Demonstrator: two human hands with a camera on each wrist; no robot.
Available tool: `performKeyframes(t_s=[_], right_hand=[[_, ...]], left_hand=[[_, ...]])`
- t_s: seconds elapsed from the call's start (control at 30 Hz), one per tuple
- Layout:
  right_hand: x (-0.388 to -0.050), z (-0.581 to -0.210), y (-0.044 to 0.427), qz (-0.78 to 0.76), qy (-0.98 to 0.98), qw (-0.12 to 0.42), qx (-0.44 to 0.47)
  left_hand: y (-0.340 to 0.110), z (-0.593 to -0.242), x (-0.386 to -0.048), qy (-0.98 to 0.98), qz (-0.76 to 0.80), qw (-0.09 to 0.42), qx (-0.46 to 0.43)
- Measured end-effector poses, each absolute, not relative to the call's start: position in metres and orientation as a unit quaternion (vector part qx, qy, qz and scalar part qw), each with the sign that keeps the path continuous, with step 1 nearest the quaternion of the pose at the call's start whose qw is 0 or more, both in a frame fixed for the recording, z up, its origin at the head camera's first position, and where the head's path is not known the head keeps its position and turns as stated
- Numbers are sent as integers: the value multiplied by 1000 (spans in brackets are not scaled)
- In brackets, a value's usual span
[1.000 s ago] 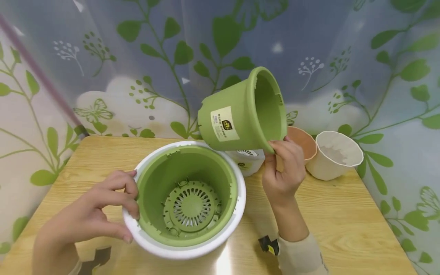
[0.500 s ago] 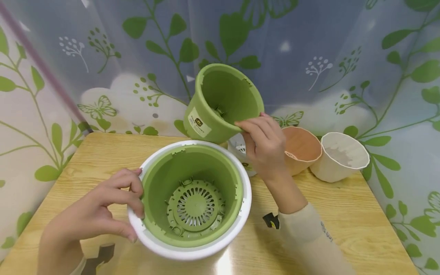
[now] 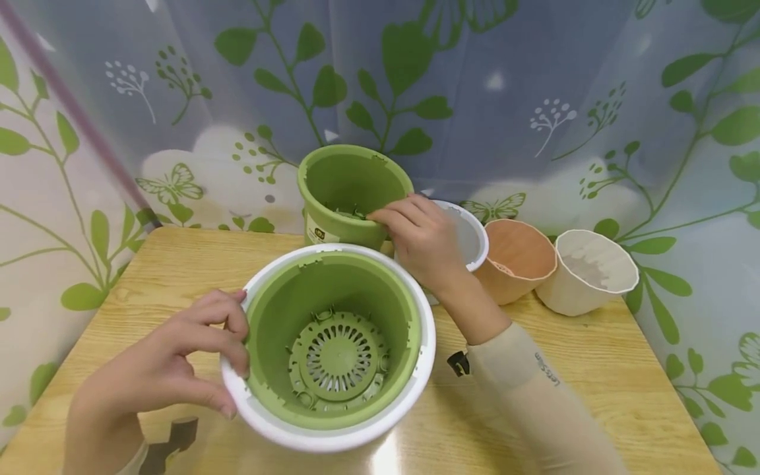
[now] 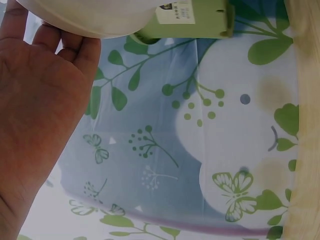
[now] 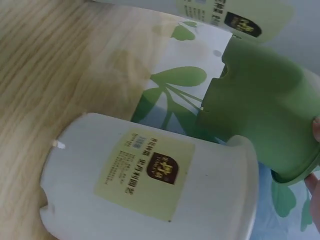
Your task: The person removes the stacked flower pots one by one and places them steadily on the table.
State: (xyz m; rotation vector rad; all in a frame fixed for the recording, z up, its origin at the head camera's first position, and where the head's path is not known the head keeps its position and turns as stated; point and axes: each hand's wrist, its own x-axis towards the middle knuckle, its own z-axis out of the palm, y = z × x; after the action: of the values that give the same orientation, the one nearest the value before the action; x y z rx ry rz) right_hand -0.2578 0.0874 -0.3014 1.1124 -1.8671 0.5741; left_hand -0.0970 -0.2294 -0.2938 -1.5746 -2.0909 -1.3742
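A large white flowerpot (image 3: 329, 441) stands at the front with a green flowerpot (image 3: 332, 277) nested inside it, a slotted disc (image 3: 338, 359) at its bottom. My left hand (image 3: 163, 359) grips the white rim on its left side; in the left wrist view its fingers (image 4: 70, 47) meet that rim. Behind the nested pair, another green flowerpot (image 3: 320, 212) is upright, slightly tilted, its label partly covered by the front pot. My right hand (image 3: 427, 244) pinches this pot's right rim between thumb and fingers. Whether its base touches the table is hidden in the head view.
Right of the rear green pot is a smaller white flowerpot (image 3: 477, 244), labelled in the right wrist view. Beside it stand an orange faceted pot (image 3: 522, 247) and a cream one (image 3: 594, 264). A patterned curtain (image 3: 475, 99) hangs behind the wooden table (image 3: 582, 396).
My right hand has swung the rear green pot leftward, turned it from its side to nearly upright, and lowered it behind the nested pair. My left hand stays on the white rim.
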Motion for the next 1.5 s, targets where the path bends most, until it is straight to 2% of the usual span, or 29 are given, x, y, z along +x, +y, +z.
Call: performKeyframes(t_s=[0.53, 1.1, 1.5], right_hand=[[-268, -320, 79, 235, -772, 312, 502], [-269, -328, 73, 194, -809, 250, 495], [-267, -334, 74, 194, -819, 227, 490]], left_hand=[[-230, -294, -93, -706, -464, 92, -527], [-231, -293, -96, -713, -455, 100, -525], [-231, -294, -97, -712, -453, 102, -526]])
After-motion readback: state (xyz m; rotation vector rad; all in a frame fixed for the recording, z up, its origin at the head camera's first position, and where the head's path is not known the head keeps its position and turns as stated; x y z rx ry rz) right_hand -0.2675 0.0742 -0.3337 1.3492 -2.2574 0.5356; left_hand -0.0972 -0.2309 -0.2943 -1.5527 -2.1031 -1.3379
